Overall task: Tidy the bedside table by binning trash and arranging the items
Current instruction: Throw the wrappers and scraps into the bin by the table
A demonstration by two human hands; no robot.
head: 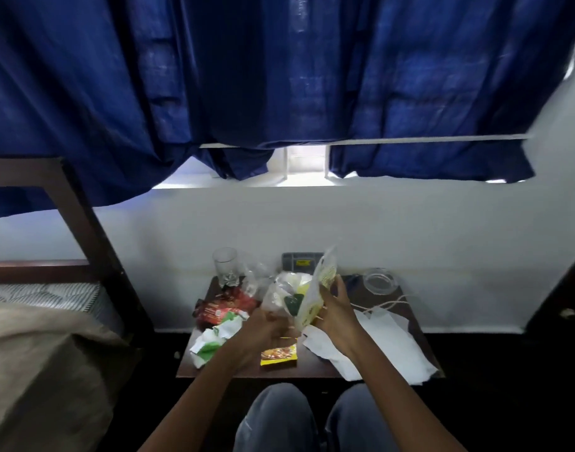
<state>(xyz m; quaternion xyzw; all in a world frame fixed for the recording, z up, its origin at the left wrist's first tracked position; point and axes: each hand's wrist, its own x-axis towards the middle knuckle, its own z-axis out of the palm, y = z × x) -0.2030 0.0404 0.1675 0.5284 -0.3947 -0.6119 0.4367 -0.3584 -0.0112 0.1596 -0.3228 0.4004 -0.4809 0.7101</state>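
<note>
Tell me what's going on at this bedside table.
A seated person is clearing the dark wooden bedside table. The left hand grips a crumpled clear plastic bag; the right hand holds a pale yellow plastic packet upright above the tabletop. A red snack wrapper, crumpled green-and-white paper, a small yellow sachet, white paper sheets, a clear drinking glass and a glass ashtray are on the table.

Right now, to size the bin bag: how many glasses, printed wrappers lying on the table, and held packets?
Glassware: 2 (tumbler, glass dish)
Printed wrappers: 3 (red wrapper, green-white wrapper, yellow sachet)
Held: 2 (clear bag in left hand, yellow packet in right hand)
Total: 7
</note>
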